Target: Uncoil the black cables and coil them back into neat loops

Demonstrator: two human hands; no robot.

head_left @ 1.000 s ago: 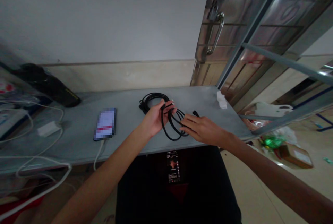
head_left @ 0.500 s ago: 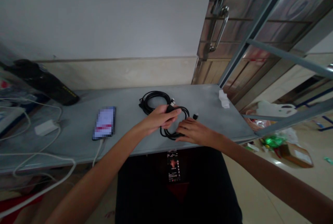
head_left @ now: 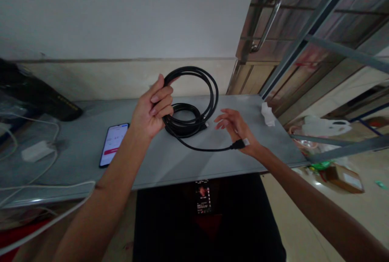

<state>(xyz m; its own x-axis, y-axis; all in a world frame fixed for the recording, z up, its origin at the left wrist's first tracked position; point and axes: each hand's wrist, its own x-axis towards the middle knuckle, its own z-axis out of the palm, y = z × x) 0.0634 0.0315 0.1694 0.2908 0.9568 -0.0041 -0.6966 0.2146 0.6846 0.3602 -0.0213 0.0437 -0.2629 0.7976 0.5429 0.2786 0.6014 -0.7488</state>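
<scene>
My left hand (head_left: 154, 110) is closed around a looped black cable (head_left: 215, 91), lifted above the grey desk. One end of that cable runs out to the right, where its black plug (head_left: 238, 144) hangs in front of my right wrist. My right hand (head_left: 232, 122) has its fingers apart and bent, with nothing in them, just right of the loops. A second coiled black cable (head_left: 186, 107) lies on the desk behind the raised loops, which partly cover it.
A lit phone (head_left: 114, 144) lies left on the desk (head_left: 182, 164), beside a white charger (head_left: 38, 151) with white cables. A dark bottle (head_left: 45, 95) leans at far left. Crumpled white paper (head_left: 268, 114) sits near the right edge, by a metal frame (head_left: 349, 53). Another phone (head_left: 203, 197) rests on my lap.
My left hand has raised the looped cable off the desk and turned upward. My right hand has come off the cable and opened. The view has shifted slightly.
</scene>
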